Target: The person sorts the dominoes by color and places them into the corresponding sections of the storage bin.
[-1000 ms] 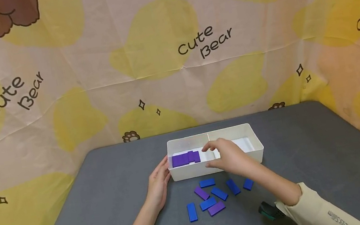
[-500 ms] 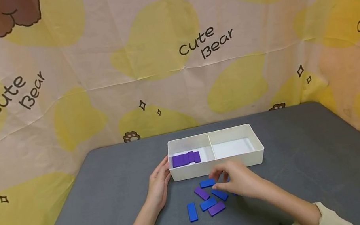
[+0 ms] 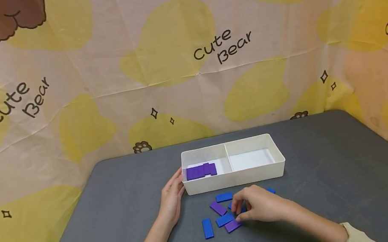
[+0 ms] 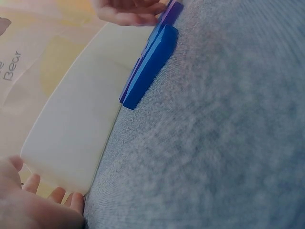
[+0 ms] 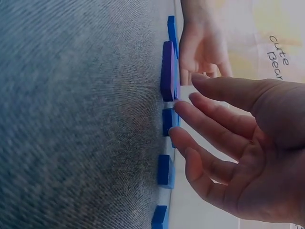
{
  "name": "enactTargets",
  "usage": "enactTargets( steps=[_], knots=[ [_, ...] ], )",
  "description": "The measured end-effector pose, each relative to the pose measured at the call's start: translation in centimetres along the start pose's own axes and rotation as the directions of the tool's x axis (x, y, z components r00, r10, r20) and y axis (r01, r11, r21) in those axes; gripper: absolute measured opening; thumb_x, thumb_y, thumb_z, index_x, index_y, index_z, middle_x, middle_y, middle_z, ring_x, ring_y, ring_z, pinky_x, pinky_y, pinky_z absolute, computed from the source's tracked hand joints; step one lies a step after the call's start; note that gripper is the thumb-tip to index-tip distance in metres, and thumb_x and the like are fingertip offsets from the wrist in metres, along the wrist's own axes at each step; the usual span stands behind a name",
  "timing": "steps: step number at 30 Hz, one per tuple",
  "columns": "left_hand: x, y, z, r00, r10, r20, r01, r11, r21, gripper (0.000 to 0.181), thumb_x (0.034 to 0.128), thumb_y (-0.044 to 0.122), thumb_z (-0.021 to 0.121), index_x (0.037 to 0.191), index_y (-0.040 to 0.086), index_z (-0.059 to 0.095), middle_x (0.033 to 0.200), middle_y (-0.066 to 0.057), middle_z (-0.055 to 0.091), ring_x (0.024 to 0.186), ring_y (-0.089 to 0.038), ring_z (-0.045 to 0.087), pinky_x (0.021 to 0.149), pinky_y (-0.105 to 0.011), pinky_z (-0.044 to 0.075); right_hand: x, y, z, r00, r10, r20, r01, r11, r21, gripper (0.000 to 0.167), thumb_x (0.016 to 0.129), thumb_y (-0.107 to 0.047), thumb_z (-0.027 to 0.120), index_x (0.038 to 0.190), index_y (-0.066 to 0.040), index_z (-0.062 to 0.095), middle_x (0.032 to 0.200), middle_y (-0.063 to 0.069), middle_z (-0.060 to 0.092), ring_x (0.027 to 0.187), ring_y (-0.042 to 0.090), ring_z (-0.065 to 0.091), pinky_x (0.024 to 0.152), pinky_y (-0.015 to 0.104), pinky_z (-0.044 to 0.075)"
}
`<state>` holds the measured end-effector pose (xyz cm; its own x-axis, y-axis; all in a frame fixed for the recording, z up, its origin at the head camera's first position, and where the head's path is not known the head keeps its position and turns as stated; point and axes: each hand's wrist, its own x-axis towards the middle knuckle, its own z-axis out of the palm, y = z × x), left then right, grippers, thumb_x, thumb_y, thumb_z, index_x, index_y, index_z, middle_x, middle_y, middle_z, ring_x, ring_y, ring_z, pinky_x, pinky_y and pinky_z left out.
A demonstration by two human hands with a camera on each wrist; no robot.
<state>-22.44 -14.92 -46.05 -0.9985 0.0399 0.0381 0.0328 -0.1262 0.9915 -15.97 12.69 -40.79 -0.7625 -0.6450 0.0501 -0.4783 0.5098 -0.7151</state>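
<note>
A: What step is in hand?

B: Picking one loose block out of the scatter, I'd say. The right hand (image 3: 257, 206) is low over the table (image 3: 138, 182), fingers bent, with its thumb tip right by the near purple block (image 3: 232, 227).

A: Has it got hold of anything?

B: Not that I can see. In the right wrist view, thumb and fingers stand apart with nothing between them. Whether a fingertip touches the purple block, I can't tell.

A: And the left hand (image 3: 171, 203)?

B: Its fingers lie fairly straight against the end of the white box (image 3: 233, 180), gripping nothing; probably steadying it.

A: Where are the other blocks?

B: A row of purple blocks (image 3: 201, 171) sits in the box's left compartment. In front of the box, another purple block (image 3: 218, 208) lies among blue ones, some partly hidden by the right hand.

A: So what does the next move call for?

B: A narrow pinch on the near purple block, I think. A blue block (image 3: 225, 219) lies so close that a wide grab could drag it along.
</note>
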Motion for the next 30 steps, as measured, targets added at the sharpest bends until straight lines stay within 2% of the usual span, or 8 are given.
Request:
enactTargets(
  steps=[8,15,20,24,30],
  knots=[
    [0.1,0.0,0.0,1.0,0.0,-0.005,0.0,1.0,-0.007,0.051,0.1116,0.015,0.047,0.158,-0.005,0.043,0.165,-0.022,0.041,0.151,-0.039,0.042,0.127,-0.055,0.029,0.0,-0.1,0.2,0.994,-0.003,0.109,0.0,1.0,0.026,0.013,0.088,-0.01,0.086,0.094,-0.01,0.074,0.074,-0.013,0.068,0.065,-0.004,0.051,0.06,0.019,0.046],
    [0.2,-0.2,-0.1,1.0,0.002,0.002,-0.002,1.0,-0.009,0.051,0.1113,0.016,0.047,0.158,-0.005,0.042,0.165,-0.022,0.041,0.151,-0.039,0.041,0.127,-0.055,0.028,-0.1,0.1,0.6,0.976,-0.025,0.218,-0.01,0.987,0.159,0.032,0.082,0.0,0.087,0.11,-0.005,0.072,0.074,-0.01,0.071,0.06,-0.005,0.056,0.057,0.016,0.049],
    [0.3,-0.2,-0.2,1.0,0.002,0.005,-0.002,1.0,-0.014,0.051,0.1114,0.016,0.047,0.158,-0.005,0.042,0.165,-0.021,0.041,0.151,-0.038,0.041,0.127,-0.054,0.028,0.1,0.3,1.1,0.973,-0.035,0.229,0.001,0.99,0.144,0.041,0.079,-0.001,0.09,0.115,-0.007,0.072,0.073,-0.012,0.066,0.057,-0.005,0.052,0.054,0.016,0.048],
    [0.3,-0.1,-0.1,1.0,-0.002,0.004,0.002,1.0,-0.013,0.051,0.1114,0.015,0.047,0.158,-0.004,0.043,0.165,-0.021,0.041,0.151,-0.038,0.041,0.127,-0.055,0.028,0.2,0.3,1.3,0.976,-0.023,0.217,-0.004,0.992,0.126,0.041,0.078,0.0,0.091,0.113,-0.009,0.072,0.072,-0.013,0.064,0.057,-0.005,0.053,0.055,0.017,0.049],
    [0.2,-0.1,-0.1,1.0,-0.002,0.004,0.002,1.0,-0.007,0.052,0.1114,0.017,0.048,0.158,-0.005,0.042,0.165,-0.023,0.04,0.151,-0.039,0.041,0.127,-0.056,0.028,0.2,0.1,1.4,0.977,-0.049,0.206,0.035,0.997,0.072,0.039,0.079,-0.004,0.092,0.112,-0.01,0.07,0.074,-0.012,0.062,0.059,-0.006,0.051,0.056,0.017,0.048]
  ],
)
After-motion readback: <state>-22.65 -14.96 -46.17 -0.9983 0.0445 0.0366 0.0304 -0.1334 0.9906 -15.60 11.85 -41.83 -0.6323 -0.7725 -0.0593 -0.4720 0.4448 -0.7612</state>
